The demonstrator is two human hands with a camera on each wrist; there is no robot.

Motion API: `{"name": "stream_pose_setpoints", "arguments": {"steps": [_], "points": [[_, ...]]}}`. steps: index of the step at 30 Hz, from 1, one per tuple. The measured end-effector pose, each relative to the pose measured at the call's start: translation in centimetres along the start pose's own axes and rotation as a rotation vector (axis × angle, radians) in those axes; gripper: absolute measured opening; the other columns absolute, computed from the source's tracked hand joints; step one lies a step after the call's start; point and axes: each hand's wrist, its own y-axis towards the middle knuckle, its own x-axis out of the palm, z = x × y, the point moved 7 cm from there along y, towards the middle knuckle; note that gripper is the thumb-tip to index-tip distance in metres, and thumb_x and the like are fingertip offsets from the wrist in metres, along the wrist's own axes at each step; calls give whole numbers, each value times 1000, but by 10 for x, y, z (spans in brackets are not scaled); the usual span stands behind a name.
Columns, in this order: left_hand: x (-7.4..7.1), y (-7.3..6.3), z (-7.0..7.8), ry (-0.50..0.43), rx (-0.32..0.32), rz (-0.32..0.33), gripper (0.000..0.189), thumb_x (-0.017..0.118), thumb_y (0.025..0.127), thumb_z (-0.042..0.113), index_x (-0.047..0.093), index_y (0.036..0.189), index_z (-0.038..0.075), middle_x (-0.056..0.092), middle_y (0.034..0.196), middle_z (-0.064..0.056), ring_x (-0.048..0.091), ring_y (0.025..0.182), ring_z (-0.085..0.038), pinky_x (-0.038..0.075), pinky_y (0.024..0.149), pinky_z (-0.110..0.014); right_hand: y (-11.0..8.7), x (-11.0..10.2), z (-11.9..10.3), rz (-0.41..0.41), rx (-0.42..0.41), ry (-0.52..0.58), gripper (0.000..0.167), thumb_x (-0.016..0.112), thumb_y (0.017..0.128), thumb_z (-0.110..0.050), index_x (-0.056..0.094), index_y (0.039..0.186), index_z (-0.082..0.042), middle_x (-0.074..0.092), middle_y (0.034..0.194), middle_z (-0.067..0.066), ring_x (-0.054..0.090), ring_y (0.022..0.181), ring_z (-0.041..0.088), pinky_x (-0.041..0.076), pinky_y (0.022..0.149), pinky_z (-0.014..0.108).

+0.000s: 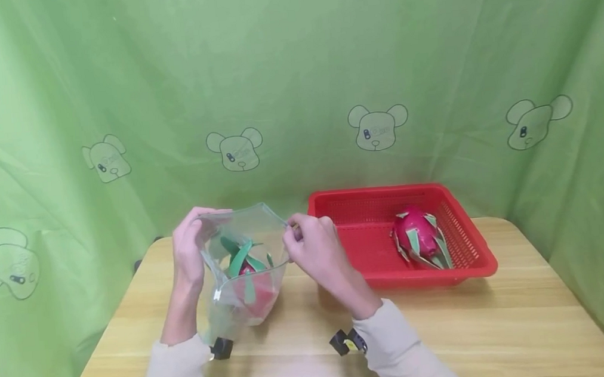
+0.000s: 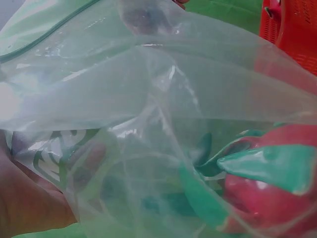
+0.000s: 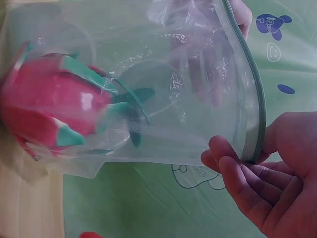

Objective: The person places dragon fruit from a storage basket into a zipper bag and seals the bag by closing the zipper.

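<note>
A clear zip bag (image 1: 242,220) with a green edge stands upright over the table, its mouth spread open. Inside, at the bottom, lies a pink dragon fruit (image 3: 54,101) with green leaf tips; in the left wrist view the fruit (image 2: 267,203) shows through the plastic. My left hand (image 1: 186,249) holds the left side of the bag's mouth, and its fingers show through the film in the right wrist view. At the opposite corner of the mouth, my right hand (image 1: 314,244) pinches the green edge between thumb and fingers.
To the right on the wooden table (image 1: 306,356) sits a red plastic basket (image 1: 378,191) with perforated walls. Another dragon fruit (image 1: 415,232) lies in its right part. A green curtain (image 1: 291,63) printed with bear heads surrounds the table at the back and sides.
</note>
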Motion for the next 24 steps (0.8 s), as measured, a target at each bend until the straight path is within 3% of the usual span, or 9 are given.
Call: {"name": "stream_pose_setpoints", "arguments": {"steps": [13, 24], "points": [[-6, 7, 7, -22, -21, 9, 43, 26, 103, 8, 63, 115, -11, 75, 108, -8, 70, 102, -27, 50, 100, -45, 8, -12, -15, -7, -1, -74, 12, 61, 93, -2, 73, 95, 1, 71, 72, 6, 58, 49, 6, 44, 40, 22], [-11, 12, 19, 4, 6, 66, 41, 30, 104, 12, 65, 110, -8, 74, 100, -12, 67, 91, -34, 51, 86, -43, 16, -31, -35, 56, -66, -184, 11, 64, 91, -5, 75, 91, -2, 65, 64, 0, 50, 48, 11, 44, 45, 25]]}}
